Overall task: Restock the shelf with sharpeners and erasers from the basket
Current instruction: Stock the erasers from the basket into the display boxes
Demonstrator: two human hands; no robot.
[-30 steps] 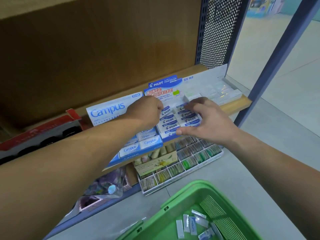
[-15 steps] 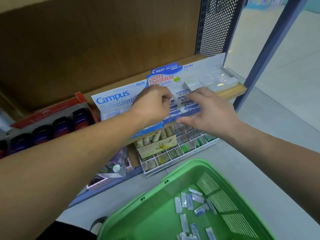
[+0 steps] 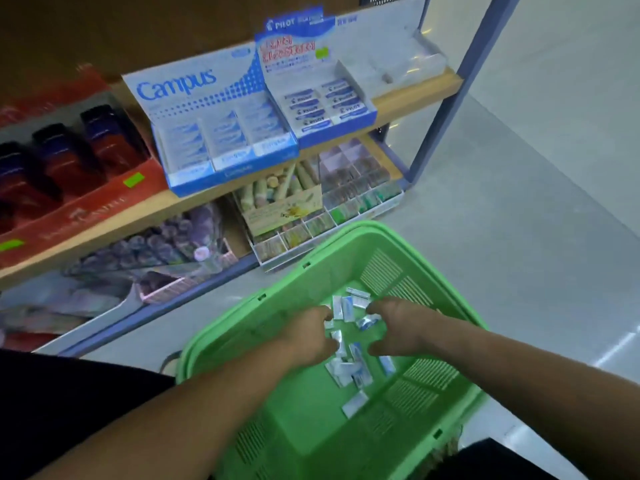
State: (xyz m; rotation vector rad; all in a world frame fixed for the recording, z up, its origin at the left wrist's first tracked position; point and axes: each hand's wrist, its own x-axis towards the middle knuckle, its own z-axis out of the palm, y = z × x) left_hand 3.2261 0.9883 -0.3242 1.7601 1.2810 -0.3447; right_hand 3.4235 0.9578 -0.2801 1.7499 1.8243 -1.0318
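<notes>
your left hand (image 3: pixel 308 336) and right hand (image 3: pixel 403 327) curl among the loose erasers (image 3: pixel 347 308) in the green basket (image 3: pixel 311 271) — whether either holds one, i cannot tell. they look light, stiff, slick-sleeved — pinch across the long edges.

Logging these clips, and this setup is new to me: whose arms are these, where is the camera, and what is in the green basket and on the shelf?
No machine here: a person wears a camera on the head, looking down at their own bare hands. The left hand and right hand reach among small white-and-blue packets in the green basket; blur hides whether either grips one. On the wooden shelf stand a Campus box and a Pilot box.
</notes>
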